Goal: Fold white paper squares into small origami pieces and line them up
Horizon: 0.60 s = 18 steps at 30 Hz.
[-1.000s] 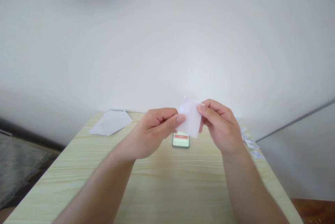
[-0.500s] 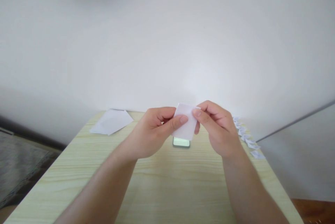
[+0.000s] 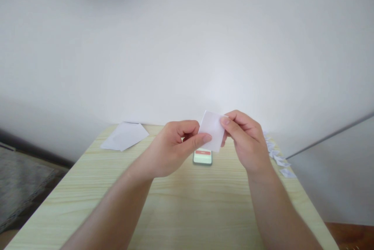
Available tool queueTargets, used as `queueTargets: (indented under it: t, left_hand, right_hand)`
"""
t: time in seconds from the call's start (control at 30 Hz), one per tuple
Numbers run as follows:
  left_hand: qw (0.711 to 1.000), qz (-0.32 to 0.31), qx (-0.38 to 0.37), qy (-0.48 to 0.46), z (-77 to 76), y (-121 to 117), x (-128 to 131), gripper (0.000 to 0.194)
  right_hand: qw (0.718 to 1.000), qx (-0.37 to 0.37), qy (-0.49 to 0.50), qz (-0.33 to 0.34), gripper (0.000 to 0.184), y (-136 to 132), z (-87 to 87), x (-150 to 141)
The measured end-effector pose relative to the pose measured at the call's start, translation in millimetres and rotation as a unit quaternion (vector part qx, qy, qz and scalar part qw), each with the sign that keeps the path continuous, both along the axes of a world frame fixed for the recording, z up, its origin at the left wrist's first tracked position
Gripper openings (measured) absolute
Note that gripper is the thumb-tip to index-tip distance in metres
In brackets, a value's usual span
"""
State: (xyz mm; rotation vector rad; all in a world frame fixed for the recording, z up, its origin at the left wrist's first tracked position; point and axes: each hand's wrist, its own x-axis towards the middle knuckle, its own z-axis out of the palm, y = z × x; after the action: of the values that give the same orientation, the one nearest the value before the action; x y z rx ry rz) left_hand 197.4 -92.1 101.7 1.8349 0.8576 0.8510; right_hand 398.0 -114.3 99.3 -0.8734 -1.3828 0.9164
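Observation:
A small white piece of folded paper [image 3: 214, 131] is held up above the table between both hands. My left hand [image 3: 179, 144] pinches its lower left side, thumb lying across the front. At the upper right corner, my right hand [image 3: 245, 137] grips the same paper between thumb and fingers. The fingertips behind the paper are hidden. Below it lies a phone [image 3: 202, 159] with a lit screen showing a red bar; its far end is covered by the paper and my left hand.
White sheets of paper [image 3: 125, 136] lie in a loose stack at the table's back left. Several small folded paper pieces [image 3: 280, 161] line the right edge. The pale wood-grain table [image 3: 187, 211] meets a white wall [image 3: 187, 47] at the back.
The folded paper has moved slightly up and to the right, along with my right hand. More of the phone's screen now shows, with its red bar.

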Motion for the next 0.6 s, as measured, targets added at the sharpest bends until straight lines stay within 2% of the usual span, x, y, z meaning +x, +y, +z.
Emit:
queueTargets:
  t: [0.4,0.53,0.6]
  left_hand:
    - [0.999,-0.034,0.019,0.014,1.7,-0.8,-0.9,0.038]
    - [0.998,-0.02,0.046,0.037,2.7,1.5,-1.1,0.037]
    - [0.997,0.008,0.066,0.043,0.4,3.5,-0.9,0.033]
  right_hand:
    - [0.999,-0.019,0.035,-0.024,0.018,6.4,-4.8,3.6]
    - [0.998,-0.02,0.032,-0.042,0.02,6.6,-3.9,4.8]
    - [0.999,-0.011,0.007,-0.053,0.02,5.0,-2.7,4.5]
